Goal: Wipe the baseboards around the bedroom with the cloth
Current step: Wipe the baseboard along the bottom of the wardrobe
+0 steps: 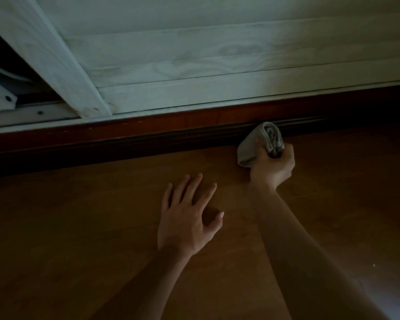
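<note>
Grey single cloth point(252, 147) gripped by right hand point(274, 167) touches baseboard point(148, 137); left hand point(186, 219) flat.

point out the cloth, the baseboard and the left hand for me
cloth point(259, 140): head view, on the rolled grey fold near its top
baseboard point(148, 139): head view, on the dark moulding left of the cloth
left hand point(185, 218): head view, on the back of the hand

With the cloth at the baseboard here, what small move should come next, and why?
Probably slide the cloth sideways along the baseboard, keeping it pressed. The right hand grips the folded cloth with its end against the dark strip, long stretches lie on both sides, and the left hand braces flat on the floor. Which side is already wiped cannot be told.
</note>
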